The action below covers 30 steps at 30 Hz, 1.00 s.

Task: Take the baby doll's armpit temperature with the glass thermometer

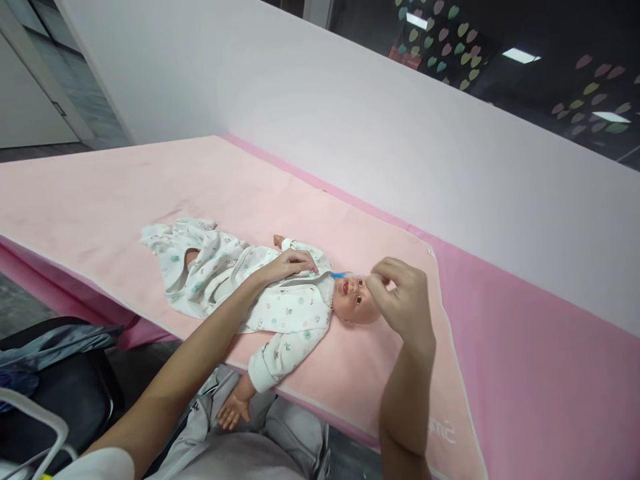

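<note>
A baby doll (358, 308) lies on its back across the mat, dressed in a white printed outfit (287, 310). My left hand (290, 264) rests on the doll's chest, fingers stretched out flat over the cloth. Above the doll's head, my right hand (403, 293) is closed in a pinch. From its fingertips a thin, pale stick with a blue end (339, 275) points towards the doll's chin and collar. Whether the blue end touches the doll, I cannot tell. One doll arm (237, 403) hangs over the near table edge.
A pale pink mat (350, 387) covers the table, over a darker pink cloth (520, 333). A white wall (350, 107) stands behind it, with dark glass above. At the lower left is a black chair (65, 393) with clothing on it.
</note>
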Available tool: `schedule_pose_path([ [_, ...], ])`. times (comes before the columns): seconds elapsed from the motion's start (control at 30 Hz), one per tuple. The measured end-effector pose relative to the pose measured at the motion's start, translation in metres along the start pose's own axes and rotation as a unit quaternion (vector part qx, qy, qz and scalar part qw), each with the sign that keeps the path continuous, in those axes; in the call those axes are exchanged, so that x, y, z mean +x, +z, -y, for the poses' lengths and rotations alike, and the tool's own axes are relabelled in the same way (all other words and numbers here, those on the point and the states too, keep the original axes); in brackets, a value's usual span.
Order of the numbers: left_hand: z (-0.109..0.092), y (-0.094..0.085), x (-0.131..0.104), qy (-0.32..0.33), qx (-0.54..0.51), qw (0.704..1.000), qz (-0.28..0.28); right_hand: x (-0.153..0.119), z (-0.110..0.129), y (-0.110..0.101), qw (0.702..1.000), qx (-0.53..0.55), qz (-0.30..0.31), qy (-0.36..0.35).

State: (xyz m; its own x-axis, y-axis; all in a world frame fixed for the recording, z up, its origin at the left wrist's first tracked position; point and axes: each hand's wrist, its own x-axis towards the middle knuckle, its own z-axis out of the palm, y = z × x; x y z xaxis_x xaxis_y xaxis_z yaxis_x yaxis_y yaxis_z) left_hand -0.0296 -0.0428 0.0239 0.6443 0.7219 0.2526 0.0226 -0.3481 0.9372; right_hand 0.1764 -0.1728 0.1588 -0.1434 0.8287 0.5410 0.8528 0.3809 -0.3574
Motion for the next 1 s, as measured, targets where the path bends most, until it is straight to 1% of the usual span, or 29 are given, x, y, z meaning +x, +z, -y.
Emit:
schedule_pose_path([
  [0.03, 0.001, 0.0, 0.0, 0.01, 0.004, 1.0, 0.011, -0.008, 0.002, -0.005, 1.0, -0.007, -0.005, -0.009],
  [0.1, 0.002, 0.001, 0.0, 0.024, 0.009, 0.999, 0.038, -0.03, 0.005, -0.007, 0.998, -0.039, 0.01, -0.038],
  [0.13, 0.003, 0.002, 0.0, 0.023, 0.011, 0.998, 0.051, -0.043, 0.005, -0.005, 0.997, -0.057, 0.017, -0.051],
  [0.2, 0.003, 0.002, 0.0, 0.015, 0.024, 0.997, 0.074, -0.073, 0.002, 0.006, 0.993, -0.1, 0.025, -0.058],
  [0.27, 0.003, 0.003, -0.001, 0.014, 0.051, 0.995, 0.08, -0.106, -0.004, 0.023, 0.988, -0.15, 0.011, -0.027],
  [0.33, 0.003, 0.003, -0.002, 0.013, 0.077, 0.994, 0.077, -0.137, -0.01, 0.043, 0.978, -0.207, 0.006, 0.032],
  [0.43, 0.003, 0.004, -0.003, -0.003, 0.078, 0.995, 0.064, -0.171, -0.015, 0.069, 0.952, -0.267, 0.064, 0.134],
  [0.5, 0.002, 0.005, -0.003, -0.013, 0.057, 0.997, 0.05, -0.183, -0.016, 0.08, 0.937, -0.277, 0.113, 0.178],
  [0.57, 0.002, 0.006, -0.003, -0.015, 0.038, 0.998, 0.038, -0.185, -0.014, 0.083, 0.924, -0.278, 0.161, 0.209],
  [0.63, 0.003, 0.007, -0.004, -0.015, 0.026, 0.999, 0.034, -0.179, -0.01, 0.079, 0.907, -0.278, 0.21, 0.236],
  [0.7, 0.004, 0.007, -0.004, -0.011, 0.019, 0.999, 0.036, -0.168, -0.002, 0.072, 0.889, -0.279, 0.251, 0.261],
  [0.77, 0.005, 0.007, -0.004, -0.006, 0.013, 0.999, 0.037, -0.152, 0.009, 0.066, 0.88, -0.283, 0.267, 0.272],
  [0.8, 0.006, 0.007, -0.004, -0.004, 0.01, 0.999, 0.037, -0.143, 0.015, 0.065, 0.885, -0.277, 0.262, 0.267],
  [0.87, 0.006, 0.007, -0.004, -0.001, 0.007, 0.999, 0.036, -0.122, 0.025, 0.07, 0.912, -0.237, 0.234, 0.24],
  [0.93, 0.005, 0.007, -0.004, 0.004, 0.006, 0.999, 0.037, -0.099, 0.031, 0.084, 0.944, -0.182, 0.194, 0.194],
  [1.0, 0.004, 0.007, -0.004, 0.012, 0.005, 0.999, 0.045, -0.077, 0.03, 0.103, 0.964, -0.147, 0.147, 0.165],
])
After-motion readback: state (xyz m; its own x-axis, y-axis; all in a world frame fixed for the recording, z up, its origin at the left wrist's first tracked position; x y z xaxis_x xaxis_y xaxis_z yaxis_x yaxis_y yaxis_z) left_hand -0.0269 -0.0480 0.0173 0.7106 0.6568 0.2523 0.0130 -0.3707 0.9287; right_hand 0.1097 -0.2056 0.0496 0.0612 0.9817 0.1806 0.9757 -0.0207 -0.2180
